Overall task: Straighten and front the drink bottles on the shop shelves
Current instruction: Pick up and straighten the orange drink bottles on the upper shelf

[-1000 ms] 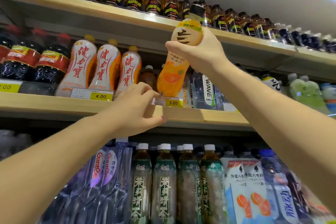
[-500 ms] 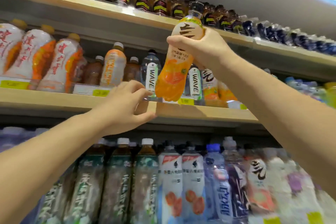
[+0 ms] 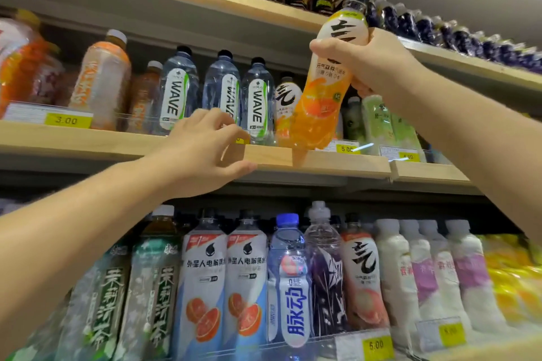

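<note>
Both forearms are bare to the frame's edge, with no sleeve showing. The left hand [image 3: 202,146] and right hand [image 3: 372,64] wear no gloves, rings or watch.

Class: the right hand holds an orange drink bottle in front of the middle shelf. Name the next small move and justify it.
Probably lower the tilted orange bottle upright onto the middle shelf, in front of its matching bottle, label forward. The right hand holds it off the shelf.

The view has swung right along the shelves; three WAVE bottles [image 3: 223,88] now show.
</note>
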Tool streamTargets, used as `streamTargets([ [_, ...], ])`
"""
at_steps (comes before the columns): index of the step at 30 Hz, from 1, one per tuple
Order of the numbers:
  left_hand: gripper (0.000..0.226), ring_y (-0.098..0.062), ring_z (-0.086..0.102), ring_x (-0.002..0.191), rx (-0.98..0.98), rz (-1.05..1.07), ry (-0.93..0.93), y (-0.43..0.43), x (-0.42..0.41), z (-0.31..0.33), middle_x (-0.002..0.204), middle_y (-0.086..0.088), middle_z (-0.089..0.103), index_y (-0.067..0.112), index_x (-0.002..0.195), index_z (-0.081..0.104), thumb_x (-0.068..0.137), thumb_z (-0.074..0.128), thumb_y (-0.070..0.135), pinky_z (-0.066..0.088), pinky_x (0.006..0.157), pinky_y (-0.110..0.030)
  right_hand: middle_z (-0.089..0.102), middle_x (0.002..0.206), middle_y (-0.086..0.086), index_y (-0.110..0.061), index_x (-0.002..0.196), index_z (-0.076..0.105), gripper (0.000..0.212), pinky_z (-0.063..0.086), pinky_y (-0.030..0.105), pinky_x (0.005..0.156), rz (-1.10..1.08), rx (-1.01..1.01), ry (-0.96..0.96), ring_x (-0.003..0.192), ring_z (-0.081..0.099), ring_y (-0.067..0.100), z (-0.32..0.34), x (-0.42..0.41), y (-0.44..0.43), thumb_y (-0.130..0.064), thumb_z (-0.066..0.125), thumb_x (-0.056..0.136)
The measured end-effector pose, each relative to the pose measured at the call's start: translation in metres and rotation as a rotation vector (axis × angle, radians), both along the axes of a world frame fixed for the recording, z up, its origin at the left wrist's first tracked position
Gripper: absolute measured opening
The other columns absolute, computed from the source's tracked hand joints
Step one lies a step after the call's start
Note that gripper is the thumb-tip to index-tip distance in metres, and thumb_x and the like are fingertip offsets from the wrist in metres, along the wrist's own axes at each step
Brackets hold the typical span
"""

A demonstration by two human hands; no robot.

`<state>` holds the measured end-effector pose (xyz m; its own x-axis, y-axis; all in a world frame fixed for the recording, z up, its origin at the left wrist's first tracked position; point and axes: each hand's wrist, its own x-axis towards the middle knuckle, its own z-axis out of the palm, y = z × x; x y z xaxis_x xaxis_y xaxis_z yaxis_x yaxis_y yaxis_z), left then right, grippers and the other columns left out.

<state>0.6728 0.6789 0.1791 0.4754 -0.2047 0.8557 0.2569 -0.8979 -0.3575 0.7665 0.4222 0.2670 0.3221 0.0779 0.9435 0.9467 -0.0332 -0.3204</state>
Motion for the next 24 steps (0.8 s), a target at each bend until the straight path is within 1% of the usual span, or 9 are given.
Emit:
streamTargets([
  [1, 0.073, -0.018, 0.033, 0.132, 0.014, -0.004, 0.009, -0.004, 0.004, 0.001, 0.141, 0.006, 0.041, 0.037, 0.141, 0.046, 0.082, 0.036, 0.078, 0.032, 0.108, -0.042, 0.066, 0.088, -0.002, -0.019, 0.121, 0.065, 0.081, 0.043, 0.024, 0.05, -0.003, 0.006, 0.014, 0.065, 0.056, 0.013, -0.001, 0.005, -0.004, -0.073, 0.078, 0.062],
  [2, 0.074, -0.018, 0.033, 0.132, 0.029, -0.012, 0.015, -0.008, 0.007, 0.003, 0.141, 0.007, 0.041, 0.036, 0.142, 0.045, 0.082, 0.035, 0.078, 0.033, 0.108, -0.043, 0.065, 0.087, -0.002, -0.017, 0.124, 0.064, 0.084, 0.042, 0.024, 0.05, -0.002, 0.011, 0.028, 0.063, 0.054, 0.013, 0.0, 0.011, -0.008, -0.072, 0.078, 0.063],
  [5, 0.075, -0.016, 0.034, 0.132, 0.061, -0.033, 0.022, -0.021, 0.019, 0.006, 0.141, 0.006, 0.041, 0.035, 0.143, 0.044, 0.082, 0.034, 0.078, 0.035, 0.109, -0.042, 0.066, 0.085, -0.005, -0.021, 0.116, 0.067, 0.069, 0.041, 0.019, 0.045, -0.015, 0.01, 0.04, 0.059, 0.055, 0.007, 0.001, 0.025, -0.02, -0.069, 0.078, 0.069],
  [9, 0.076, -0.015, 0.035, 0.13, 0.078, -0.058, 0.015, -0.04, 0.039, 0.006, 0.14, 0.008, 0.042, 0.035, 0.143, 0.045, 0.082, 0.033, 0.079, 0.036, 0.109, -0.04, 0.067, 0.095, -0.003, -0.02, 0.125, 0.063, 0.077, 0.043, 0.024, 0.054, -0.034, 0.029, 0.051, 0.067, 0.058, 0.009, 0.004, 0.05, -0.04, -0.07, 0.078, 0.068],
  [11, 0.077, -0.016, 0.035, 0.131, 0.074, -0.05, 0.008, -0.05, 0.049, 0.006, 0.141, 0.007, 0.042, 0.035, 0.144, 0.045, 0.082, 0.032, 0.08, 0.036, 0.109, -0.041, 0.068, 0.092, -0.005, -0.022, 0.119, 0.065, 0.069, 0.044, 0.023, 0.055, -0.002, 0.049, 0.052, 0.067, 0.059, 0.009, 0.003, 0.064, -0.051, -0.069, 0.078, 0.069],
  [14, 0.082, -0.019, 0.036, 0.133, 0.074, -0.032, 0.003, -0.067, 0.065, 0.006, 0.142, 0.004, 0.042, 0.034, 0.143, 0.045, 0.08, 0.027, 0.084, 0.035, 0.11, -0.042, 0.062, 0.074, -0.007, -0.025, 0.1, 0.065, 0.048, 0.041, 0.018, 0.046, 0.088, 0.076, 0.039, 0.049, 0.048, 0.005, 0.004, 0.089, -0.066, -0.064, 0.078, 0.074],
  [16, 0.087, -0.018, 0.036, 0.132, 0.074, -0.018, 0.01, -0.078, 0.075, 0.006, 0.141, 0.005, 0.043, 0.035, 0.142, 0.046, 0.076, 0.023, 0.088, 0.036, 0.11, -0.044, 0.061, 0.068, -0.008, -0.026, 0.094, 0.064, 0.044, 0.04, 0.016, 0.043, 0.115, 0.088, 0.033, 0.044, 0.046, 0.003, 0.008, 0.106, -0.074, -0.063, 0.077, 0.075],
  [18, 0.088, -0.017, 0.035, 0.13, 0.069, -0.01, 0.009, -0.087, 0.086, 0.008, 0.14, 0.007, 0.042, 0.036, 0.141, 0.045, 0.075, 0.023, 0.09, 0.037, 0.109, -0.046, 0.062, 0.069, -0.009, -0.026, 0.096, 0.065, 0.048, 0.042, 0.016, 0.045, 0.131, 0.087, 0.028, 0.046, 0.047, 0.003, 0.014, 0.122, -0.08, -0.066, 0.076, 0.074],
  [24, 0.093, -0.014, 0.034, 0.128, 0.03, 0.009, -0.066, -0.106, 0.107, 0.009, 0.136, 0.008, 0.044, 0.031, 0.142, 0.048, 0.074, 0.027, 0.092, 0.036, 0.102, -0.035, 0.064, 0.079, -0.005, -0.018, 0.117, 0.064, 0.067, 0.044, 0.018, 0.05, 0.242, 0.075, -0.001, 0.053, 0.049, 0.006, 0.031, 0.154, -0.084, -0.067, 0.076, 0.073],
])
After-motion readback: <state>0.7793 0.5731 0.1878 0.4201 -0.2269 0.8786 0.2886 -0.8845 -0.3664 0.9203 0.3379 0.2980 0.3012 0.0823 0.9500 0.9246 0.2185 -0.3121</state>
